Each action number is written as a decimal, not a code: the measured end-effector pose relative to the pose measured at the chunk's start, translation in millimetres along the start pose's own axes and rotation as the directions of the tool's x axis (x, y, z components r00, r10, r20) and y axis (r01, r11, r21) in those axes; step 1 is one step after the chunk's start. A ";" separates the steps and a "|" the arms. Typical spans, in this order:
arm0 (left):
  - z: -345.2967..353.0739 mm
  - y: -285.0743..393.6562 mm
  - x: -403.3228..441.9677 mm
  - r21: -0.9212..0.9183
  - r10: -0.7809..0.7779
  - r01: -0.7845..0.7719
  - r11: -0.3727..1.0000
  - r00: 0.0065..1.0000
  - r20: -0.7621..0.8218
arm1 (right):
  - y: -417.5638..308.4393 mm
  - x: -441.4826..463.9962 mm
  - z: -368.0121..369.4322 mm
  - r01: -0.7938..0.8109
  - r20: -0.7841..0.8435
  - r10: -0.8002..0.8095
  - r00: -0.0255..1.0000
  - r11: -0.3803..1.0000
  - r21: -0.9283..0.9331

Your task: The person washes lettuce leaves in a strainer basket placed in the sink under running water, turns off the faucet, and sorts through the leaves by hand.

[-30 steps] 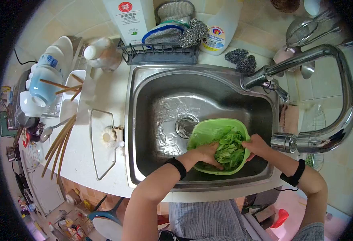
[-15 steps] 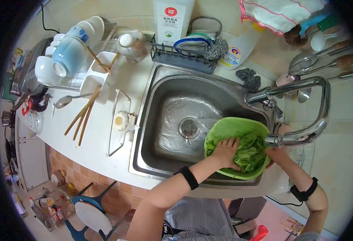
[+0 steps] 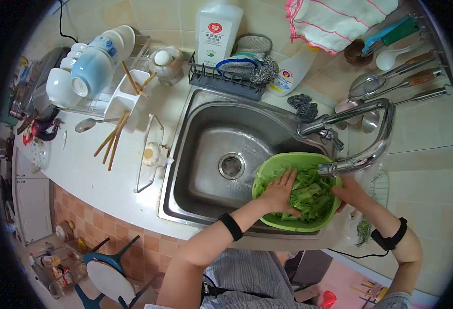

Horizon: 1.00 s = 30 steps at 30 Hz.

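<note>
A light green plastic basin (image 3: 271,164) stands in the right part of the steel sink (image 3: 195,170), below the faucet spout. Leafy greens (image 3: 311,198) fill much of it, and they look wet. My left hand (image 3: 279,194) rests on the leaves with its fingers spread. At the basin's right rim, my right hand (image 3: 349,191) grips the edge, though some of its fingers are hidden behind the rim. The chrome faucet (image 3: 378,147) arches over the basin, its spout end close above the greens.
Left of the sink, a wire stand (image 3: 146,167), chopsticks (image 3: 114,141) and a spoon (image 3: 86,124) lie near a dish rack with bowls (image 3: 90,72). Behind the sink are a detergent bottle (image 3: 213,44) and a sponge caddy (image 3: 221,85). Utensils (image 3: 391,77) hang at right.
Less water covers the sink floor around the drain. The whole view has shifted slightly. My left hand stays spread on the greens, and my right hand remains at the basin rim.
</note>
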<state>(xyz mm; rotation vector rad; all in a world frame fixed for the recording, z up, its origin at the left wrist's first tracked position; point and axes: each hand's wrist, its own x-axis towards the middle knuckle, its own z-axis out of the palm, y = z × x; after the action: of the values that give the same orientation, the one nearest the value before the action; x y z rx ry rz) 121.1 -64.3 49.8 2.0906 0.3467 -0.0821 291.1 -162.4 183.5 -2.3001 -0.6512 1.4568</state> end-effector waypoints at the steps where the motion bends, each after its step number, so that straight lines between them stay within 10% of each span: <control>1: 1.5 0.4 1.2 -0.031 0.004 -0.003 1.000 1.000 0.014 | -5.1 -2.5 0.5 0.037 -0.005 -0.037 0.999 0.998 -0.059; 12: 22.5 0.5 4.3 -0.237 0.031 -0.008 0.971 0.995 0.093 | -10.3 12.2 -7.4 0.144 0.004 -0.166 0.986 0.847 -0.512; 17: 27.8 3.6 4.7 -0.261 0.021 0.002 0.965 0.996 0.087 | -35.5 -2.5 -4.8 -0.136 0.078 0.146 0.986 0.984 -0.116; 30: 5.6 -11.3 -2.8 -0.602 0.115 -0.035 0.798 0.989 0.095 | -16.6 -7.0 -5.1 0.013 -0.008 -0.014 1.000 0.985 -0.173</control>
<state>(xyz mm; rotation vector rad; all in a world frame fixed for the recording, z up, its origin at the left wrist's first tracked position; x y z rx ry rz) 115.7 -64.2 38.1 1.4527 0.1759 -0.0489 290.0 -152.6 199.4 -2.4247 -0.8185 1.4340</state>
